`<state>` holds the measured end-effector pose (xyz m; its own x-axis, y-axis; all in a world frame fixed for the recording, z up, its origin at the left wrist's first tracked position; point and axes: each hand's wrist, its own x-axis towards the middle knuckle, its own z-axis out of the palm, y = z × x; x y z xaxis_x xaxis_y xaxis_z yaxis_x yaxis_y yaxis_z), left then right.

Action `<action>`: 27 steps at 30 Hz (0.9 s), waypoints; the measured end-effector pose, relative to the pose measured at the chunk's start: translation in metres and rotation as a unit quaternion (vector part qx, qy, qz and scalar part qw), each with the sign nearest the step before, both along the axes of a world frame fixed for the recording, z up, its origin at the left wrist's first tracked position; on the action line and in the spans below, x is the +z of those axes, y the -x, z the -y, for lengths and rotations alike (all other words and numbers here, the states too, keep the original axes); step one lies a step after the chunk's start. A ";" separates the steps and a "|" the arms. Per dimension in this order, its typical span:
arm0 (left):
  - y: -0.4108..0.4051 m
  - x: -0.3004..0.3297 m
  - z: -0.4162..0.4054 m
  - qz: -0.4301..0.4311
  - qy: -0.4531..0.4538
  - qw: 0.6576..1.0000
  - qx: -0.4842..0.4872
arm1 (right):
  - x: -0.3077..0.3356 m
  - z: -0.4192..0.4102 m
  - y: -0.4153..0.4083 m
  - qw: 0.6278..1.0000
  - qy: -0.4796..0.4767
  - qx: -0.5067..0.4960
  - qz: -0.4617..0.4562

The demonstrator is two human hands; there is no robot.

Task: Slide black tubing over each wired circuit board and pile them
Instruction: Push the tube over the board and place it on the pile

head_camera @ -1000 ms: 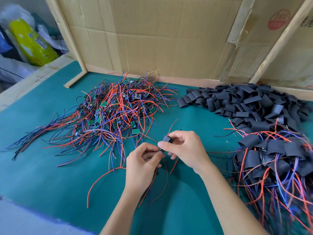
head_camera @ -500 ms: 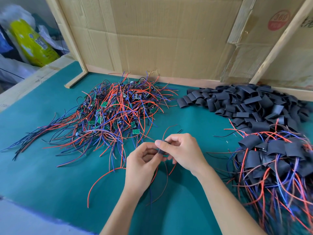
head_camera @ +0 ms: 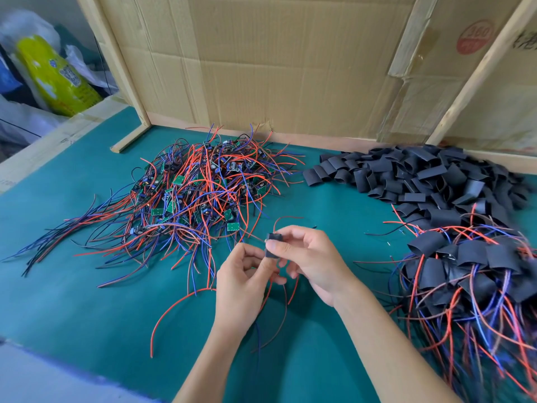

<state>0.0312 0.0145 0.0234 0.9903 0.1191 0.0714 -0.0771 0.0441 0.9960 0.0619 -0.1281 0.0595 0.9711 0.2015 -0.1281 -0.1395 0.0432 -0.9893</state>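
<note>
Two hands raised together, right hand (head_camera: 312, 261) pinching black tubing (head_camera: 272, 245), left hand (head_camera: 242, 282) curled beneath

Both forearms come up from the near edge and meet in the middle, bare to the elbow. The left hand (head_camera: 241, 282) sits a little lower, back of the hand toward me, its fingers (head_camera: 263, 258) curled inward around what it holds. The right hand (head_camera: 309, 258) is just beside it and slightly higher, wrist bent, thumb and forefinger pinched together at the tips, the remaining fingers loosely curled beneath. The two hands touch at the fingertips.
</note>
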 end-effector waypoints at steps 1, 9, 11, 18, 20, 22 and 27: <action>0.001 0.002 0.000 -0.006 0.003 1.000 -0.005 | 0.004 0.001 0.000 1.000 -0.013 -0.022 0.000; -0.001 -0.003 0.000 -0.032 0.008 0.999 0.005 | 0.089 0.094 0.027 0.965 0.099 -0.209 0.125; -0.002 -0.004 0.001 -0.029 0.002 1.000 0.006 | 0.110 0.133 0.043 0.925 0.229 -0.271 0.134; -0.003 -0.008 0.002 -0.020 -0.016 1.000 0.018 | 0.127 0.254 0.067 0.826 0.478 -0.291 0.065; -0.003 -0.009 0.003 -0.018 -0.020 0.999 0.022 | 0.142 0.234 0.063 0.809 0.492 -0.307 0.095; -0.003 -0.010 0.003 -0.017 -0.014 0.999 0.024 | 0.150 0.175 0.053 0.818 0.504 -0.246 0.127; 0.000 -0.009 0.004 -0.007 -0.013 0.999 0.036 | 0.114 -0.005 -0.003 0.826 0.501 0.082 0.243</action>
<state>0.0316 0.0103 0.0147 0.9800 0.1889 0.0622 -0.0658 0.0130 0.9977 0.0653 -0.1230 0.1731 0.9270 0.3649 0.0871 0.3626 -0.8119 -0.4576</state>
